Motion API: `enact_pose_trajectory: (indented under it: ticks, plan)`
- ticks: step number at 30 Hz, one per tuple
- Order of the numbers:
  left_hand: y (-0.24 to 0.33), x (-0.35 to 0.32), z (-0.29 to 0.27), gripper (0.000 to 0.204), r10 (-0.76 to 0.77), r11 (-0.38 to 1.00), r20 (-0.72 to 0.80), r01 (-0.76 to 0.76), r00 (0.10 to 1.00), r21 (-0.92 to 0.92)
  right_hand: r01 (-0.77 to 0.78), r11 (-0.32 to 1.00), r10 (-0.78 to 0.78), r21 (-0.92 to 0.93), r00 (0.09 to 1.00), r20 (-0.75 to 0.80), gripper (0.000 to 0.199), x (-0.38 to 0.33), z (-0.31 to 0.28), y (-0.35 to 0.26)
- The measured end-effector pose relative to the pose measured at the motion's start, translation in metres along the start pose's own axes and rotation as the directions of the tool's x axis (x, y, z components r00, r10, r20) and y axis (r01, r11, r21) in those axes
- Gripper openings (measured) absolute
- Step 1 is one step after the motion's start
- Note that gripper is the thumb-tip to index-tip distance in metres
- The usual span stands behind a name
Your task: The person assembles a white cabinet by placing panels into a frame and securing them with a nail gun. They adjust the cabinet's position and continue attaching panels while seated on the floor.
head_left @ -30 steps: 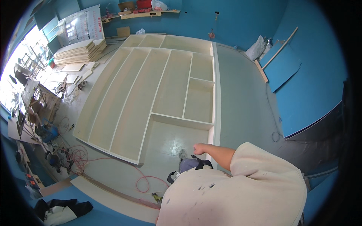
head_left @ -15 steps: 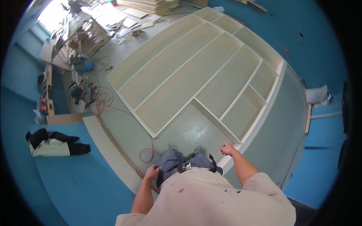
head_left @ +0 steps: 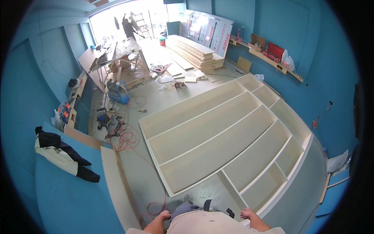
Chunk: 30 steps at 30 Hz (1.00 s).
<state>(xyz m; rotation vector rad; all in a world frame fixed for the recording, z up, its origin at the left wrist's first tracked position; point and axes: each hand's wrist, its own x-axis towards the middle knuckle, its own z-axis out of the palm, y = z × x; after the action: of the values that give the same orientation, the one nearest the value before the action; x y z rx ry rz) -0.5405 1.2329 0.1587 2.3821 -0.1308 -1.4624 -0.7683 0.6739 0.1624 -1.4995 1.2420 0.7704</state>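
My left hand (head_left: 165, 215) hangs low at my left hip with its fingers curled in, and nothing shows in it. My right hand (head_left: 246, 213) is a loose fist at my right side, beside the near corner of a large white shelf frame (head_left: 287, 182). That frame lies flat on the floor in front of me, split by long dividers into several compartments. Neither hand seems to touch it, though the right one overlaps its near end in view. One of my shoes (head_left: 188, 199) shows near the frame's front edge.
Red hose (head_left: 126, 140) coils on the left floor by a miter saw (head_left: 113, 124). A black-and-white jacket (head_left: 64, 154) lies on a blue panel (head_left: 70, 199). Farther off stand stacked boards (head_left: 191, 52), a cluttered workbench (head_left: 120, 48) and a person (head_left: 127, 28) near a ladder (head_left: 141, 25).
My view has tilted up, bringing in the far end of the room. The frame sits lower in the picture, and both hands are now near the lower edge, still curled.
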Motion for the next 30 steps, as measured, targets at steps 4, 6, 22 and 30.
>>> enact_pose_trajectory:
  ticks: [4,6,22,30]
  plan:
    - [0.016,0.036,-0.038,0.041,0.081,0.994,-0.067,-0.075,0.994,0.079,0.119,0.993,-0.118,0.025,0.992,-0.034,0.02,0.013,-0.009,-0.069]
    - [0.026,0.043,-0.056,0.04,0.09,0.995,-0.146,-0.095,0.985,-0.026,0.144,0.99,-0.144,0.005,0.99,-0.001,0.021,0.014,0.0,-0.105]
    - [-0.047,-0.084,-0.02,0.032,-0.429,0.828,-0.472,0.126,0.77,-0.546,0.255,0.927,-0.193,-0.274,0.953,0.233,0.021,0.075,0.077,-0.384]
    - [-0.138,-0.061,0.063,0.025,-0.622,0.473,-0.171,0.193,0.764,-0.86,0.267,0.897,-0.188,-0.352,0.952,0.241,0.028,0.045,0.189,-0.487]
